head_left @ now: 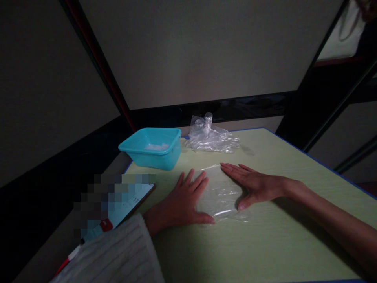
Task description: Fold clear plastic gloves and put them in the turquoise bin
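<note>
A clear plastic bag lies flat and slightly wrinkled on the pale green table. On its left side rests my left hand, palm down with the fingers spread. My right hand presses on the bag's right side, fingers stretched out and thumb apart. Neither hand grips anything. Behind the bag, a crumpled pile of clear plastic bags sits at the table's far edge.
A turquoise plastic basin stands at the back left with something whitish inside. At the left edge lies a phone with a lit screen, partly blurred out, and a red-and-white cable near it. A panelled wall rises behind the table.
</note>
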`<state>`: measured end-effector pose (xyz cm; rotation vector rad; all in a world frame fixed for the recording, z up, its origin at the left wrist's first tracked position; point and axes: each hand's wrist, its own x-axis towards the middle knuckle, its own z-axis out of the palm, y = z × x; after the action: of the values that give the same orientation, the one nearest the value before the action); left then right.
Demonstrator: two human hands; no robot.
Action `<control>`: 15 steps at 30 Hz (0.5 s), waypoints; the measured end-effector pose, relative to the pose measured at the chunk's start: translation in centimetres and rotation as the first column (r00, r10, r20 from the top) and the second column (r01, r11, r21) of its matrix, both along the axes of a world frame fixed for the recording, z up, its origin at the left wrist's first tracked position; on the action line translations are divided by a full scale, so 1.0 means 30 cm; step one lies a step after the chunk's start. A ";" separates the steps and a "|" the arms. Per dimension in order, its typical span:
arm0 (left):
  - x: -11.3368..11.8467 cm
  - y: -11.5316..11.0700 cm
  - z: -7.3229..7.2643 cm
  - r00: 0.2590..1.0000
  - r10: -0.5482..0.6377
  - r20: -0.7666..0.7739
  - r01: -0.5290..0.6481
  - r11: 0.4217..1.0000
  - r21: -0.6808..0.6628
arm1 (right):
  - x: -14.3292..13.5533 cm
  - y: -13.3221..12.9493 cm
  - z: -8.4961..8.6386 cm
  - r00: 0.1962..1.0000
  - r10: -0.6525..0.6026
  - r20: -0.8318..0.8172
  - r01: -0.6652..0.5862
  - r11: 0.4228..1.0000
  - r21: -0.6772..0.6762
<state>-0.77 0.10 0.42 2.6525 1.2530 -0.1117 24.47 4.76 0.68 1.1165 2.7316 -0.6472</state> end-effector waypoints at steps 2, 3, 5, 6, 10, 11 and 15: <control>0.000 0.000 0.001 1.000 0.003 0.000 -0.003 1.000 -0.011 | 0.007 0.001 0.008 1.000 -0.008 0.006 0.008 1.000 -0.021; -0.001 0.000 0.001 1.000 0.006 0.002 -0.006 1.000 -0.019 | 0.011 0.002 0.012 1.000 -0.007 0.004 0.007 0.999 -0.033; -0.003 0.001 -0.001 1.000 0.014 0.019 -0.014 0.999 -0.039 | 0.018 0.005 0.019 1.000 -0.009 -0.002 0.009 0.998 -0.062; -0.004 0.001 -0.003 0.999 0.017 0.038 -0.016 0.999 -0.048 | 0.023 0.007 0.021 1.000 -0.012 -0.011 0.011 0.997 -0.078; -0.008 0.006 -0.019 0.981 0.052 0.189 -0.038 0.996 -0.078 | 0.045 0.022 0.023 0.993 -0.041 -0.109 0.029 0.993 -0.112; -0.009 0.010 -0.027 0.965 0.079 0.251 -0.060 0.995 -0.083 | 0.049 0.027 0.020 0.986 -0.064 -0.156 0.047 0.993 -0.108; -0.019 0.049 -0.070 0.766 0.286 0.576 -0.297 0.952 -0.078 | 0.040 0.051 -0.009 0.900 -0.164 -0.404 0.153 0.986 -0.060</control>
<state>-1.32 1.57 -1.68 2.1830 1.4008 0.7131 25.68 6.29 0.42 1.3408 2.9738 -1.0458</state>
